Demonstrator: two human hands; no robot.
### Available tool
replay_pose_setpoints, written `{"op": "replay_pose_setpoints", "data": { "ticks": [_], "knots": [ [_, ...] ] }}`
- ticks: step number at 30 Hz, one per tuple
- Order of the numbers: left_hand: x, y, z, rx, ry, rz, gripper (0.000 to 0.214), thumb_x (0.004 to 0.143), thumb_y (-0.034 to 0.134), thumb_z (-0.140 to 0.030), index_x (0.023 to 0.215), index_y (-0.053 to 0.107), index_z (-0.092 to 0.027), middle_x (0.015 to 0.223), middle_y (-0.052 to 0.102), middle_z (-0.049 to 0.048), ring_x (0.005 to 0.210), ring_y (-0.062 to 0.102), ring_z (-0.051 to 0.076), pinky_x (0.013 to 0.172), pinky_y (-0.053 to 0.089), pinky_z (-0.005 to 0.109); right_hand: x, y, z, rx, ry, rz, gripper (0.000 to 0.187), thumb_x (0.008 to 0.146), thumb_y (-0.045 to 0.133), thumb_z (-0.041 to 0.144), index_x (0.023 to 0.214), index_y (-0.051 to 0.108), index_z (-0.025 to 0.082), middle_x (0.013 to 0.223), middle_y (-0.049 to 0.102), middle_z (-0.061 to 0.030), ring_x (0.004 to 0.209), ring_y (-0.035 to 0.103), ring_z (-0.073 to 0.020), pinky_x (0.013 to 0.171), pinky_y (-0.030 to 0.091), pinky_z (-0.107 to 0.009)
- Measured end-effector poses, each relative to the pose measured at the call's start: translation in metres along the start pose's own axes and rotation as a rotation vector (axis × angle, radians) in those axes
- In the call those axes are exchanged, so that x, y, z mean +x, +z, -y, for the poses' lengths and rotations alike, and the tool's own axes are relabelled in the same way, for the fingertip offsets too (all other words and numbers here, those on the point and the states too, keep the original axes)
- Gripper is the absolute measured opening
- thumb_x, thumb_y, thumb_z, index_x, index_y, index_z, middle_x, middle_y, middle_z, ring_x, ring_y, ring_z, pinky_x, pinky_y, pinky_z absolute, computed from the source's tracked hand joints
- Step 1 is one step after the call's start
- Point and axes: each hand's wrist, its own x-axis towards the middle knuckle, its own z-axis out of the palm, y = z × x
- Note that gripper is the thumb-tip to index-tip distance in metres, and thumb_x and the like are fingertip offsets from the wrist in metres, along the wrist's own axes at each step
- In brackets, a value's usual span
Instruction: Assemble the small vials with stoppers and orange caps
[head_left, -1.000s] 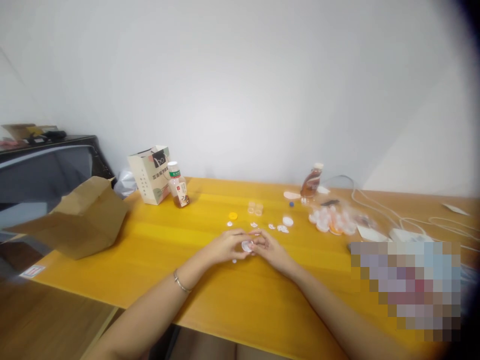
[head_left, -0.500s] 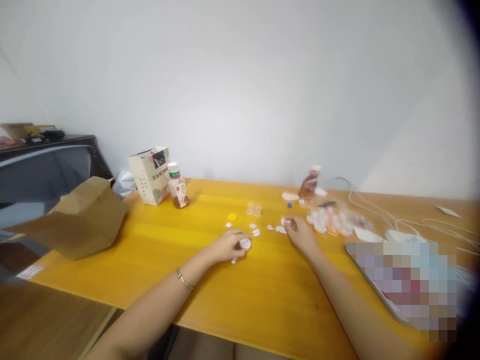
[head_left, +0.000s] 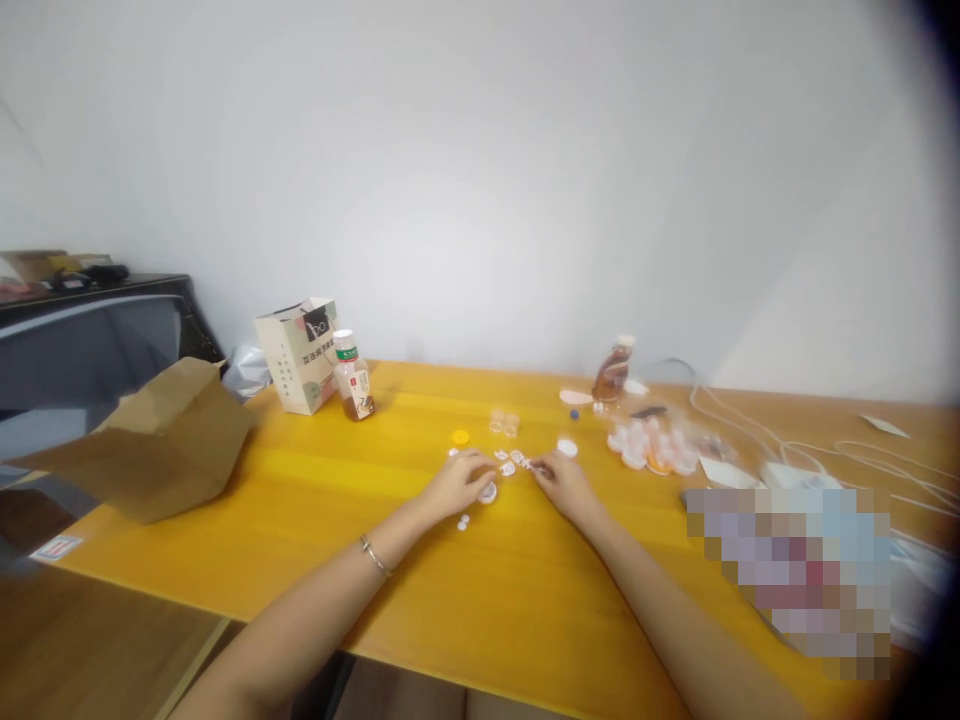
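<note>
Two hands (head_left: 517, 483), one white cap (head_left: 488, 492), two bottles (head_left: 352, 378)

Plain white wall (head_left: 480, 170) behind yellow wooden table (head_left: 315, 500); dark cabinet (head_left: 90, 340) at left; soft even light

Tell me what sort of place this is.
Probably a plain office or home workroom: a long yellow wooden table against a bare white wall, with loose cables, drink bottles and a paper bag on it.

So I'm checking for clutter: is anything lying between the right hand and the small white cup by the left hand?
Only small white scraps lie near the gap between right hand and white cup; nothing blocks it.
</note>
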Motion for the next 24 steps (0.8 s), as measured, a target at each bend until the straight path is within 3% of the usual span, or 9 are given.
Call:
{"op": "replay_pose_setpoints", "data": {
  "ticks": [5,11,16,24],
  "knots": [
    [0.023,0.008,-0.004,0.111,-0.023,0.087,0.021,0.079,0.046,-0.025,0.090,0.063,-0.018,0.087,0.062,0.0055,0.082,0.055,0.016,0.074,0.040,0.025,0.000,-0.001,0.007,0.049,-0.005,-0.046,0.021,0.076,0.044,0.029,0.073,0.062,0.018,0.070,0.062,-0.0056,0.064,0.056,-0.0173,0.062,0.041,-0.028],
    [0.047,0.023,-0.009,0.350,-0.082,0.225,0.017,0.074,0.050,-0.025,0.079,0.063,-0.016,0.082,0.061,0.0082,0.077,0.056,0.018,0.069,0.041,0.026,-0.001,-0.002,0.014,0.346,0.162,-0.082,0.017,0.073,0.048,0.034,0.072,0.058,0.019,0.065,0.063,-0.0020,0.055,0.057,-0.0148,0.057,0.044,-0.027],
    [0.044,0.024,-0.007,0.350,-0.095,0.213,0.018,0.075,0.045,-0.019,0.078,0.062,-0.015,0.082,0.062,0.0092,0.079,0.056,0.019,0.070,0.041,0.026,-0.001,0.002,0.023,0.715,0.305,-0.033,0.016,0.070,0.055,0.034,0.071,0.055,0.019,0.055,0.059,0.0013,0.048,0.056,-0.0122,0.050,0.046,-0.025],
    [0.035,0.009,0.006,0.251,-0.107,0.181,0.020,0.074,0.046,-0.016,0.084,0.064,-0.016,0.084,0.065,0.0054,0.079,0.057,0.015,0.071,0.041,0.022,-0.006,0.004,0.038,1.077,0.471,0.038,0.021,0.059,0.069,0.029,0.073,0.057,0.018,0.063,0.064,0.0007,0.057,0.061,-0.0110,0.063,0.050,-0.025]
  ]
}}
